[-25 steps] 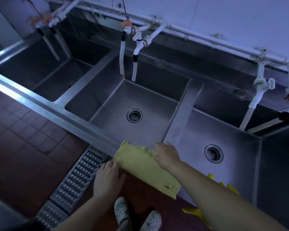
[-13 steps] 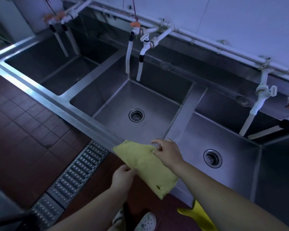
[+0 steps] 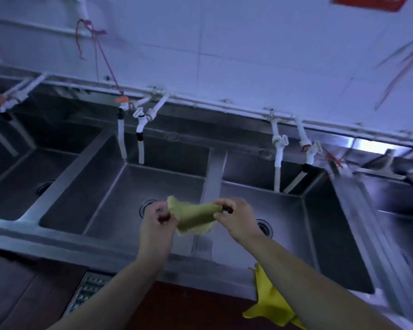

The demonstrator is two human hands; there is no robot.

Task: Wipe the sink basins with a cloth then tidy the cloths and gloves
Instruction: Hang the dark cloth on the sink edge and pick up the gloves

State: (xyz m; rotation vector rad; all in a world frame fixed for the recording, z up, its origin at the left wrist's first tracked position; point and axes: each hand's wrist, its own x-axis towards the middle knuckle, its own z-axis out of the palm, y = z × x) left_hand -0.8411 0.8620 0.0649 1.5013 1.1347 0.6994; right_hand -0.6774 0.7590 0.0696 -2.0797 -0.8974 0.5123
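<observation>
Above steel sink basins (image 3: 134,186), left hand (image 3: 156,225) and right hand (image 3: 236,217) apparently pinch cloth (image 3: 193,216).

Dim bluish cast, motion blur rightward, wide-angle bending at edges.

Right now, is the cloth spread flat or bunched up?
Bunched. The cloth is gathered into a loose roll in the air, the left hand and right hand each pinching an end, its edges hanging crumpled.

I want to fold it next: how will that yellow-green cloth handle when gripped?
Probably floppy: the cloth bunches and sags between the left hand and right hand. Likely light, since fingertip pinches hold it up. Its ragged edges suggest it may fray.
</observation>
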